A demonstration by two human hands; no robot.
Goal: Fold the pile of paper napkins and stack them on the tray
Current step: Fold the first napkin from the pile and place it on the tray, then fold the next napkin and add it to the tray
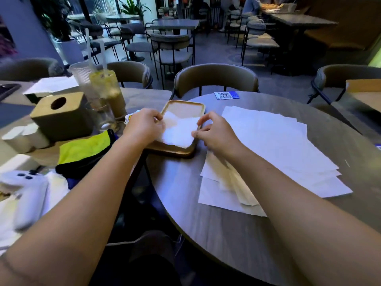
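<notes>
A wooden tray sits at the round table's left edge. A folded white napkin lies in its near half. My left hand pinches the napkin's left side, fingers curled over its edge. My right hand is at the napkin's right side, thumb and fingers curled and touching its edge over the tray rim. A pile of unfolded white paper napkins is spread flat on the table to the right, partly under my right forearm.
Left of the tray stand a wooden tissue box, two tall drinks with straws and a yellow-and-black cloth. A blue QR card lies at the table's far edge. A chair faces me.
</notes>
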